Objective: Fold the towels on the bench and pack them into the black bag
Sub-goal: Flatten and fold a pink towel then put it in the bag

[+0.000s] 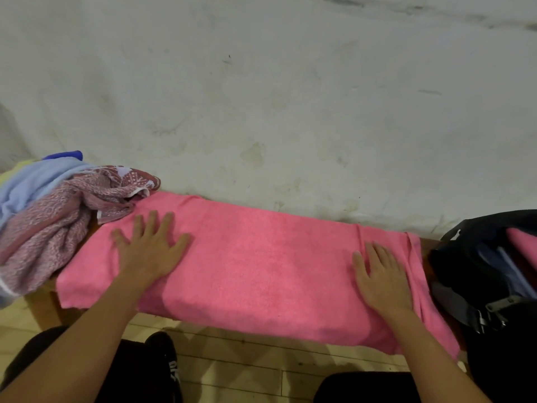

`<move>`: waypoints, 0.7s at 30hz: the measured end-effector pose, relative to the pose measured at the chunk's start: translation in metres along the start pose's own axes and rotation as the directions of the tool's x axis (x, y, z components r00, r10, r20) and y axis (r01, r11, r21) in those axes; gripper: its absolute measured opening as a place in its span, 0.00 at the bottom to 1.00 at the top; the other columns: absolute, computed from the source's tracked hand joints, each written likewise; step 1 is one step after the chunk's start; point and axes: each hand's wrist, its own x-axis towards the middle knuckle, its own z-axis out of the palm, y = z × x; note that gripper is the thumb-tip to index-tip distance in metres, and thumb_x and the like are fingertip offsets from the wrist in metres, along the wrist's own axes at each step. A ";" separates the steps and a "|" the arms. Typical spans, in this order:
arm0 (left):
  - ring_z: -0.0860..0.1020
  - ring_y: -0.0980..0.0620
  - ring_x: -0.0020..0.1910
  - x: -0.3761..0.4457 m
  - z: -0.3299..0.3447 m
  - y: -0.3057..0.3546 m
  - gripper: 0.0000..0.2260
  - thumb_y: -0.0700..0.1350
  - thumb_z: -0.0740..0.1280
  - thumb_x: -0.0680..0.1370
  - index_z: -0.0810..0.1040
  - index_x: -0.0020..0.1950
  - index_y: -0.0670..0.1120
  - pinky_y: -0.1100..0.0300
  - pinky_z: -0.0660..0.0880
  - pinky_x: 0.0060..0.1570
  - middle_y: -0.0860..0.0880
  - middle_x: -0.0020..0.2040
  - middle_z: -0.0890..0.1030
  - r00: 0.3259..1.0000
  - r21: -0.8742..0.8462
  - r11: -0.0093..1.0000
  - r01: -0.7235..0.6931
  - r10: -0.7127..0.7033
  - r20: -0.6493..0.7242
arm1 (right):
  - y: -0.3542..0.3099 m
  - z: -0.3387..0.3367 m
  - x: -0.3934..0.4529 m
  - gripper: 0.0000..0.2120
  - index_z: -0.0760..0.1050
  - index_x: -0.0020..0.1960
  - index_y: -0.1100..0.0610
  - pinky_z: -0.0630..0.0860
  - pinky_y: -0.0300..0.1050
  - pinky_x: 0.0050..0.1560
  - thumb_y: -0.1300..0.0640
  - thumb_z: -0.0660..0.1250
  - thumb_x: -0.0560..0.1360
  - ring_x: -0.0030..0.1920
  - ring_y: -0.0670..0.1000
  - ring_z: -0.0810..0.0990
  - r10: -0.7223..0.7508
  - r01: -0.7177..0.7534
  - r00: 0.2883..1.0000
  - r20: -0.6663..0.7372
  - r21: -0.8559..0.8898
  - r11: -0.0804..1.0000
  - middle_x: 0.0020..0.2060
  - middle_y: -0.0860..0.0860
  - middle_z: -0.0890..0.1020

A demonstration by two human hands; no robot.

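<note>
A view from above and in front of a narrow wooden bench (43, 303) set against a stained pale wall (261, 82). A pink towel (255, 266) lies spread flat along most of the bench top, its near edge draping over the front of the bench and its right end gathered in a few lengthwise pleats.

Two bare forearms reach in from the bottom of the view. The left hand (149, 248) lies palm down on the left part of the pink towel, fingers straight and spread apart, pressing on the cloth. The right hand (382, 274) lies palm down near the towel's right end, just beside the pleats, fingers straight and slightly fanned. Neither hand grips or pinches anything.

At the left end of the bench sits a loose heap of unfolded towels: a maroon-and-white patterned towel (58, 219) on top, touching the pink towel's far left corner, with a light blue towel (32, 181) behind it and a bit of dark blue fabric (68, 155) showing at the back.

At the right end, just beside the pink towel, stands the black bag (470, 257), open, with pink cloth (523, 242) showing inside and a strap buckle (494, 312) on its front.

Below the bench is a light wood-plank floor (261, 370), and a black shoe (165, 353) with white lettering shows near the bottom.
</note>
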 end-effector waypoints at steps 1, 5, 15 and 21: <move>0.44 0.41 0.79 -0.001 -0.001 0.000 0.43 0.75 0.30 0.69 0.44 0.80 0.55 0.30 0.40 0.70 0.46 0.80 0.43 1.000 -0.007 1.000 0.002 -0.002 0.005 | 0.003 -0.001 0.000 0.43 0.47 0.81 0.51 0.42 0.57 0.79 0.28 0.32 0.74 0.80 0.56 0.47 0.020 -0.019 0.999 0.032 -0.038 0.999 0.81 0.54 0.50; 0.45 0.41 0.79 -0.008 -0.002 0.008 0.40 0.73 0.36 0.73 0.45 0.80 0.54 0.30 0.42 0.71 0.46 0.80 0.44 1.000 -0.023 1.000 0.007 -0.007 0.000 | -0.003 -0.002 -0.007 0.40 0.40 0.81 0.43 0.34 0.65 0.74 0.26 0.38 0.74 0.79 0.64 0.39 0.111 -0.097 0.990 0.091 -0.139 0.985 0.80 0.56 0.41; 0.35 0.44 0.77 -0.040 0.009 0.076 0.40 0.73 0.26 0.67 0.34 0.78 0.58 0.31 0.35 0.71 0.47 0.78 0.34 0.953 0.062 0.951 -0.302 0.298 0.062 | -0.023 0.004 -0.032 0.41 0.34 0.80 0.43 0.34 0.73 0.70 0.24 0.38 0.73 0.78 0.62 0.36 0.095 -0.073 0.987 0.129 -0.160 0.984 0.80 0.52 0.37; 0.35 0.44 0.77 -0.038 0.005 0.074 0.42 0.74 0.25 0.66 0.34 0.78 0.58 0.30 0.37 0.70 0.47 0.78 0.34 0.945 0.076 0.945 -0.319 0.311 0.105 | -0.029 0.006 -0.040 0.43 0.33 0.80 0.45 0.35 0.73 0.71 0.24 0.37 0.73 0.79 0.61 0.36 0.081 -0.057 0.986 0.148 -0.160 0.985 0.79 0.53 0.36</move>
